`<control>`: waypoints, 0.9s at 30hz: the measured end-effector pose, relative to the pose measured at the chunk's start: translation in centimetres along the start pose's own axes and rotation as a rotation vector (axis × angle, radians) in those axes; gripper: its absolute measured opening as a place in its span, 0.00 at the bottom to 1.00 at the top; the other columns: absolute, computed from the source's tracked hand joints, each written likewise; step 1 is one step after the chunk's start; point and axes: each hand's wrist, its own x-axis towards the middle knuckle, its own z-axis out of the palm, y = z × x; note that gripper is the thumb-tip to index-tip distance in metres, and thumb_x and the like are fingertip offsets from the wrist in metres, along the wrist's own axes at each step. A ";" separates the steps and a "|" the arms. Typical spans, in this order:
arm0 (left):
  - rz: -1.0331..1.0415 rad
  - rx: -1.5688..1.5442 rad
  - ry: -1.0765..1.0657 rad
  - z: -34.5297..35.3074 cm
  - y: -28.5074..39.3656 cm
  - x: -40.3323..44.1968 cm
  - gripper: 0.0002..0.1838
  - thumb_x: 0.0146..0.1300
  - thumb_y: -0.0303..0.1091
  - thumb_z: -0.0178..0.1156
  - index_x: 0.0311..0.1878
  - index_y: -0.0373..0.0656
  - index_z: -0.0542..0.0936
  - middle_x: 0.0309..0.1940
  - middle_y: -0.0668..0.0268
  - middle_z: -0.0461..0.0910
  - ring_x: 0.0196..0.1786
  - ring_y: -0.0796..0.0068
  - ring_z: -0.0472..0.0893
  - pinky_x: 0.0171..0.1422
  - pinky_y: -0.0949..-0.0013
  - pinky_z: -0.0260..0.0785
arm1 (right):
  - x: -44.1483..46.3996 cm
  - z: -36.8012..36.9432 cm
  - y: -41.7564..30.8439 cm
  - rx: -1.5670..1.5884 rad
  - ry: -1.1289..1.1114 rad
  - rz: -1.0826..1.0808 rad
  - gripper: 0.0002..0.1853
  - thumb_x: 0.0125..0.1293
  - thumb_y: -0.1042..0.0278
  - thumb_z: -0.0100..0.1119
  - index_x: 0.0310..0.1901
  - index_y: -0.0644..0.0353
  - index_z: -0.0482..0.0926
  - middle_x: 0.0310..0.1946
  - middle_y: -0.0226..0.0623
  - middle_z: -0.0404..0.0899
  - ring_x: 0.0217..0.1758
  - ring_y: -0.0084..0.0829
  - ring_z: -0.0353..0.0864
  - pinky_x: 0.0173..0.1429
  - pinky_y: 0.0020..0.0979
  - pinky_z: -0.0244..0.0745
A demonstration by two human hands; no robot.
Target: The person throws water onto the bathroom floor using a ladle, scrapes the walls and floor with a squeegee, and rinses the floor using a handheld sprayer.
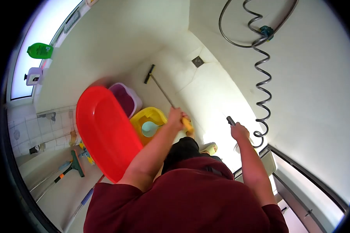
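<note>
My left hand (176, 117) is closed around the handle of a long brush (162, 90). The brush's dark head (149, 74) rests on the pale floor near the back wall, and the yellow end of its handle shows beside my hand. On the right, my right hand (240, 131) grips a black spray nozzle (230, 120), which points up and left over the floor. A coiled dark hose (263, 83) hangs along the right wall; where it joins the nozzle cannot be made out.
A red tub (107, 132) leans at left, beside a purple bucket (124, 100) and a yellow basin (136, 121) holding a light blue dipper (149, 129). A squeegee (77, 163) stands lower left. A floor drain (198, 61) lies ahead. Bottles, one green (40, 51), stand on the sill.
</note>
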 end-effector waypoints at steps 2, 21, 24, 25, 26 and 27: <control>-0.105 -0.071 -0.067 3.4 -3.1 -1.7 0.08 0.63 0.28 0.39 0.40 0.55 0.55 0.22 0.68 0.60 0.19 0.78 0.61 0.20 0.73 0.59 | -0.3 -0.4 0.2 0.002 0.024 0.042 0.20 0.60 0.50 0.44 0.44 0.60 0.70 0.39 0.47 0.76 0.45 0.45 0.75 0.48 0.41 0.69; -0.198 -0.113 -0.421 2.8 -0.6 -8.3 0.03 0.62 0.33 0.45 0.37 0.50 0.63 0.17 0.73 0.60 0.13 0.87 0.58 0.14 0.84 0.54 | 1.9 -2.9 13.5 0.156 0.189 0.042 0.20 0.56 0.52 0.52 0.40 0.63 0.71 0.35 0.52 0.76 0.43 0.50 0.75 0.47 0.44 0.69; -0.039 0.172 -0.296 3.2 -0.3 -6.8 0.04 0.61 0.31 0.46 0.38 0.53 0.62 0.18 0.72 0.60 0.15 0.85 0.60 0.15 0.83 0.55 | 2.9 -4.5 15.0 0.104 0.170 -0.067 0.20 0.55 0.52 0.54 0.40 0.61 0.71 0.36 0.50 0.76 0.43 0.49 0.75 0.47 0.44 0.69; 0.021 0.257 -0.231 3.4 -0.4 -5.5 0.05 0.60 0.30 0.45 0.37 0.53 0.62 0.18 0.72 0.60 0.15 0.85 0.61 0.15 0.82 0.55 | 2.5 -5.4 15.2 0.074 0.182 -0.092 0.20 0.55 0.52 0.55 0.41 0.61 0.70 0.36 0.49 0.76 0.43 0.47 0.76 0.46 0.43 0.70; 0.080 0.341 -0.164 3.2 -0.6 -4.1 0.05 0.60 0.30 0.45 0.36 0.53 0.62 0.18 0.72 0.60 0.15 0.84 0.61 0.15 0.82 0.56 | 2.8 -5.4 15.4 0.034 0.161 -0.101 0.20 0.54 0.53 0.56 0.41 0.60 0.70 0.35 0.48 0.77 0.42 0.44 0.76 0.43 0.41 0.71; 0.099 0.358 -0.129 3.5 -0.6 -2.4 0.05 0.60 0.30 0.45 0.36 0.53 0.61 0.18 0.72 0.61 0.15 0.83 0.61 0.15 0.81 0.56 | 3.4 -5.6 15.6 -0.016 0.148 -0.149 0.20 0.55 0.53 0.56 0.41 0.60 0.69 0.34 0.46 0.77 0.41 0.43 0.77 0.42 0.41 0.71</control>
